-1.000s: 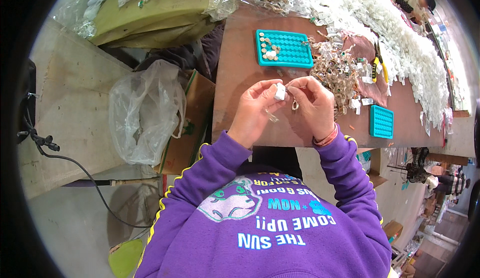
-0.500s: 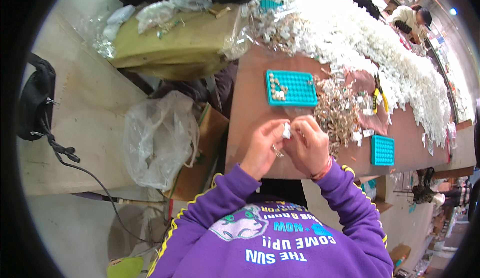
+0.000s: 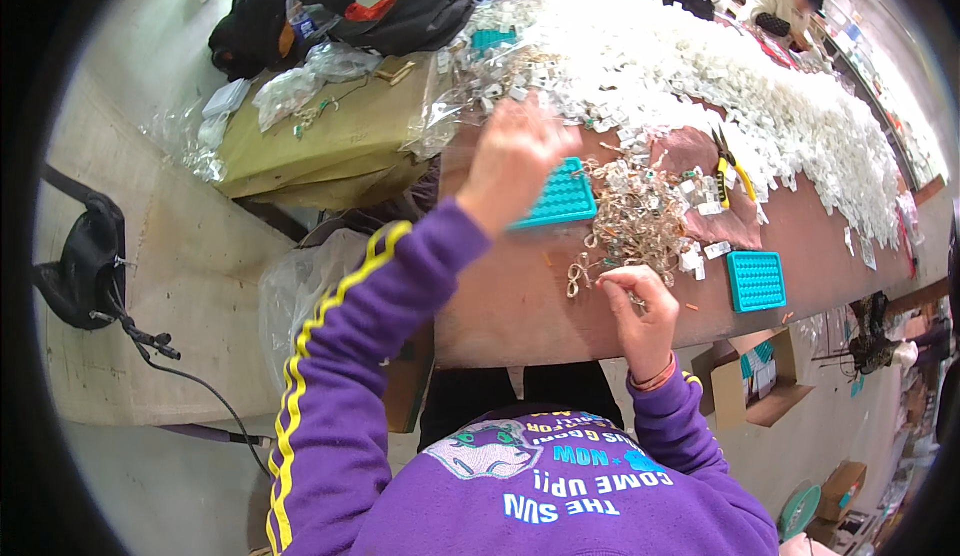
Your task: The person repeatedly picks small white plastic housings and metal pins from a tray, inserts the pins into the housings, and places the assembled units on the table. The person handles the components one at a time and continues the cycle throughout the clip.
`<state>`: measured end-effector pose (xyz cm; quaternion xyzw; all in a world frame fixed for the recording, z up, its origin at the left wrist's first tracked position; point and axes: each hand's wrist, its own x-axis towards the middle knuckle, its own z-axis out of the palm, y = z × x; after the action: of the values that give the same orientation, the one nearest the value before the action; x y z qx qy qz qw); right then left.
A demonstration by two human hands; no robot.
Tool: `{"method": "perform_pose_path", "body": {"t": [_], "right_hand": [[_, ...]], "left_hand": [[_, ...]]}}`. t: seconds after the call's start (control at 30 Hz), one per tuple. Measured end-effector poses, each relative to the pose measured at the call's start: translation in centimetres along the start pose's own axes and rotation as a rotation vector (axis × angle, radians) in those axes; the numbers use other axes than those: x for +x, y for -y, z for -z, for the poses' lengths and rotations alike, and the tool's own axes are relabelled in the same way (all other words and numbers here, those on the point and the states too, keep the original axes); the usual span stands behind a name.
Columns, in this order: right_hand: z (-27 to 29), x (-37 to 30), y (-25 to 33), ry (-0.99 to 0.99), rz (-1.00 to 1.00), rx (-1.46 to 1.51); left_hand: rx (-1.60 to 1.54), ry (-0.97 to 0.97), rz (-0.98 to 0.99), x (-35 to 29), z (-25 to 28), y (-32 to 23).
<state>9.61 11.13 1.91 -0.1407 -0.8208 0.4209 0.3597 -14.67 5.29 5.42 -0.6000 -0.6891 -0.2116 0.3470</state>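
a: where's the left hand point(image 3: 522, 156)?
b: over the left part of the blue-green tray point(image 3: 566, 196), hiding much of it. it's blurred, so i can't tell whether its fingers are spread or pinching anything.
a: and the right hand point(image 3: 643, 311)?
b: near the front of the table point(image 3: 505, 321), thumb and forefinger curled toward each other. a pale loop point(image 3: 575, 278) is right at their tips; i can't tell if they pinch it.
a: what's around them?
b: a tangled pile of cords point(image 3: 640, 218), just right of that tray and beyond the right hand. farther right, a second tray point(image 3: 757, 282), also blue-green, sits near the table's front.
a: and the pliers point(image 3: 735, 171)?
b: yellow and black, by the pink cloth point(image 3: 738, 228), right of the pile. beyond them a big heap of white tags point(image 3: 720, 76) spreads along the far side.
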Motion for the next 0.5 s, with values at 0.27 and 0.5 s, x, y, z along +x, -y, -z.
{"method": "perform_pose_path", "body": {"t": [0.27,0.5], "right_hand": [[1.8,-1.0,-0.8,-0.041,-0.188,0.142],[3.2,-1.4,-1.9,-0.019,-0.223,0.17]], "left_hand": [[-0.082,0.572,-0.03,6.2,-11.3,-0.3],[-0.018,0.747,0.103,7.6,-18.3,0.4]]}}
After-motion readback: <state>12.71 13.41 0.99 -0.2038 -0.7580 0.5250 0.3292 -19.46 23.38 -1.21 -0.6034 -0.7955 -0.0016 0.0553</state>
